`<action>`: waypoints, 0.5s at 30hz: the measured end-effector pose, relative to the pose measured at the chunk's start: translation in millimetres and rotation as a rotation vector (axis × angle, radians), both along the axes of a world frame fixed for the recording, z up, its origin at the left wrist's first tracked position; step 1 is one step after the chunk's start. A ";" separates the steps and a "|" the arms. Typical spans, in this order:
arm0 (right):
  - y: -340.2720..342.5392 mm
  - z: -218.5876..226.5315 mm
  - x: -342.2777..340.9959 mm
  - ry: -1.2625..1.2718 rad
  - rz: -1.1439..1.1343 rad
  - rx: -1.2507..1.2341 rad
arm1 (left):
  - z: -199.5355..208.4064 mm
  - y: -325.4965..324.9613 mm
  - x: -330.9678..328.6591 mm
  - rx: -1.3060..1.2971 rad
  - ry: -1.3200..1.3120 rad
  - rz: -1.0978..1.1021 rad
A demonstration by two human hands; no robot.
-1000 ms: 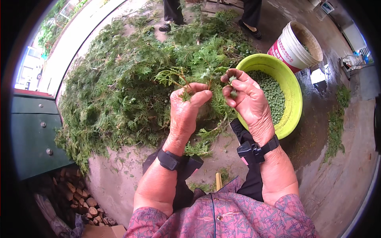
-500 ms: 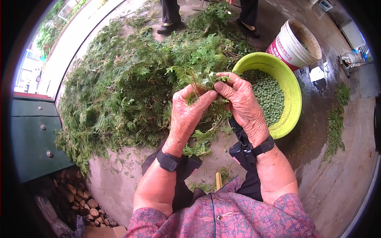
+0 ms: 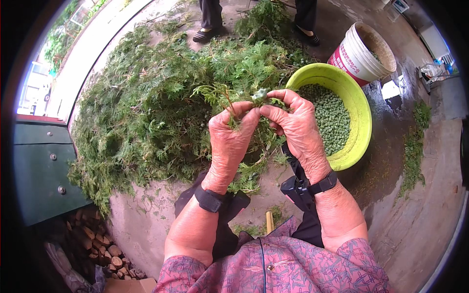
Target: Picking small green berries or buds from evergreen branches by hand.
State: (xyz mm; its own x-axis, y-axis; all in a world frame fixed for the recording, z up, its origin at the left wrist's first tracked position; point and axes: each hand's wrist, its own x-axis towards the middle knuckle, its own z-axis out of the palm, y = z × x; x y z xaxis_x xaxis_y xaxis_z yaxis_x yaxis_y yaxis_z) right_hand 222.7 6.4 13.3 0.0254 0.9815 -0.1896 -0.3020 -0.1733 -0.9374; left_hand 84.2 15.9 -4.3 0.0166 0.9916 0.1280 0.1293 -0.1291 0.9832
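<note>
My left hand (image 3: 228, 136) is closed in a pinch on a cypress-like evergreen sprig (image 3: 215, 94), its fan of green leaves standing up past the fingers. A pale blue-green, knobbly seed cone (image 3: 260, 95) shows at the fingertips where the two hands meet. My right hand (image 3: 299, 128) is closed, thumb and forefinger pinching at this cone; bits of green stick out by its knuckles. What its curled fingers hold is hidden. Just beyond the right hand stands a yellow-green tub (image 3: 362, 132) partly filled with small round green cones (image 3: 332, 117).
A large heap of cut evergreen branches (image 3: 141, 117) spreads ahead and left. Behind the tub is a white bucket (image 3: 349, 56). Another person's legs (image 3: 210, 17) stand at the far side. Split firewood (image 3: 105, 249) lies lower left, below a green metal panel (image 3: 44, 166).
Both hands have shifted slightly left, and the cone now shows more plainly between the fingertips. At the far side, the other person's hand has left the view.
</note>
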 end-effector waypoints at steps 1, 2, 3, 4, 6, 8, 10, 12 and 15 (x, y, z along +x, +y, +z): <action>0.0 0.3 -0.1 -0.093 -0.003 0.029 | 1.9 -0.5 0.5 -0.029 -0.013 -0.009; -0.1 0.9 -0.2 -0.094 -0.004 0.029 | 4.1 -1.1 0.7 -0.029 -0.014 -0.010; -0.3 1.8 -0.4 -0.055 -0.011 0.018 | 6.8 -1.6 0.8 -0.140 -0.103 -0.015; -0.5 2.0 0.0 -0.017 -0.019 0.007 | 8.8 -1.6 1.1 -0.252 -0.193 -0.020; -1.1 -0.5 4.2 0.157 0.001 -0.064 | 11.2 -0.6 2.1 -0.340 -0.338 -0.027; -0.1 -4.3 7.7 0.339 0.030 -0.133 | 15.7 -0.2 -0.3 -0.424 -0.477 -0.026; 5.4 -9.2 14.4 0.434 0.022 -0.050 | 19.5 0.7 -3.1 -0.484 -0.568 0.013; 10.2 -7.8 19.7 0.441 0.023 -0.034 | 20.3 1.0 -7.2 -0.481 -0.529 -0.038; 13.2 -3.5 20.6 0.507 -0.023 -0.057 | 19.1 0.4 -8.6 -0.545 -0.551 -0.067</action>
